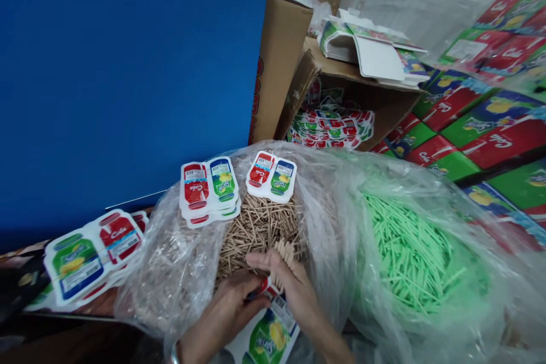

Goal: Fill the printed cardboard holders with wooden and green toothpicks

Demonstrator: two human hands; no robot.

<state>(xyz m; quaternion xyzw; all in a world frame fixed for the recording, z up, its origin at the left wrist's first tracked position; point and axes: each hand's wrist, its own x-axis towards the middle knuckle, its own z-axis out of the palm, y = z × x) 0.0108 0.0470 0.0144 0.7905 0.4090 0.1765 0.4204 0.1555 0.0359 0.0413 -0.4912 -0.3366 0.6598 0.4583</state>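
Note:
My left hand (228,310), at the bottom centre, is closed on a printed jar-shaped Cola and Sprite packet (267,338), whose green half hangs below my hands. My right hand (301,290) is closed round a bundle of short light-brown sticks (284,251). The lower ends of the bundle meet the red part of the packet; whether they are inside it I cannot tell. Beneath both hands lies a heap of brown sticks (260,219) in a clear plastic bag (328,250).
Flat packets (209,187) and another packet (272,176) lie on the bag. More packets (91,259) are at left. Bright green sticks (413,256) fill a bag at right. Behind stand a carton (386,105) of packets, stacked printed boxes (490,119) and a blue panel (128,68).

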